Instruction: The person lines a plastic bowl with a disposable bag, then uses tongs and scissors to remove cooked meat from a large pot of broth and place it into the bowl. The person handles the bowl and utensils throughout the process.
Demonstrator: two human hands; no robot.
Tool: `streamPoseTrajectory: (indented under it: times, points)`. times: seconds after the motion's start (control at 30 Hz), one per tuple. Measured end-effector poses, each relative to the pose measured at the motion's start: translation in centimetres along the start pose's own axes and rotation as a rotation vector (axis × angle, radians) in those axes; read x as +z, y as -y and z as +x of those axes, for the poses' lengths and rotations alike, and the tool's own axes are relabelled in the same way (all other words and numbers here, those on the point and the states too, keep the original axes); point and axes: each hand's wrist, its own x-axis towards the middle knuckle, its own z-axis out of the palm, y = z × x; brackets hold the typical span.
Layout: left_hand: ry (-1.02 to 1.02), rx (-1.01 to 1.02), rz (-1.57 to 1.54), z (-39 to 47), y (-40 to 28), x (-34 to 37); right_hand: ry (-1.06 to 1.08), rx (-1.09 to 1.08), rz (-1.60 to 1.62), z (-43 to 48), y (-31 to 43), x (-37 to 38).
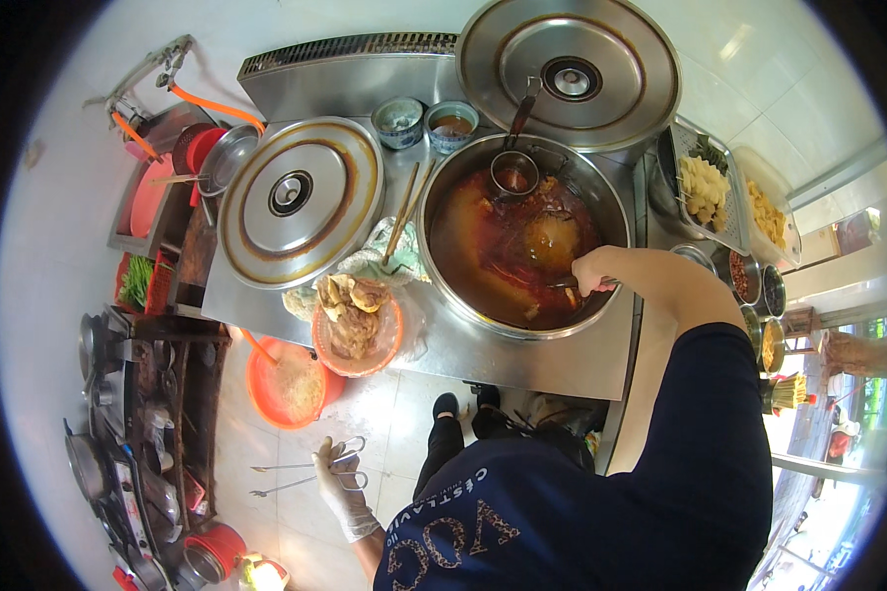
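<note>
My left hand (336, 480), in a clear thin glove, holds metal scissor-style tongs (290, 467) away from the stove, over the tiled floor. The tongs' two arms are spread, with nothing between the tips. My bare right hand (595, 270) reaches over the right side of a large steel pot (523, 336) and grips the dark handle of a utensil (562, 282). Its far end is hidden in the reddish, oily broth (480, 251). A rounded, shiny brown mass (553, 240) shows at the surface beside it. A dark-handled ladle (515, 173) rests at the pot's back.
Left of the pot sit a lidded pot (290, 193), chopsticks (406, 210) on a cloth and an orange basket of cooked meat (357, 325). An orange bucket (296, 384) stands on the floor. Skewered food (702, 185) lies in a tray at right, near several ingredient tins (739, 277).
</note>
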Motion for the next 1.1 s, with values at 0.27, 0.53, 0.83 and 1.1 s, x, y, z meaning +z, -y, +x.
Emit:
streamPoseTrajectory:
  times: [0.27, 0.53, 0.83, 1.1]
  points:
    - [0.039, 0.003, -0.013, 0.9, 0.1, 1.1, -0.176, 0.062, -0.06, 0.4, 2.9, 0.8]
    - [0.0, 0.007, 0.007, 0.6, -0.6, 1.7, -0.088, 0.008, 0.161, 0.0, -0.9, -1.2]
    - [-0.003, -0.039, -0.01, 0.9, 0.1, 1.0, -0.237, -0.006, 0.052, -0.3, 1.3, 1.3]
    - [0.081, -0.001, 0.079, 1.2, -0.7, 3.0, -0.066, 0.021, 0.153, -0.2, 1.0, 0.8]
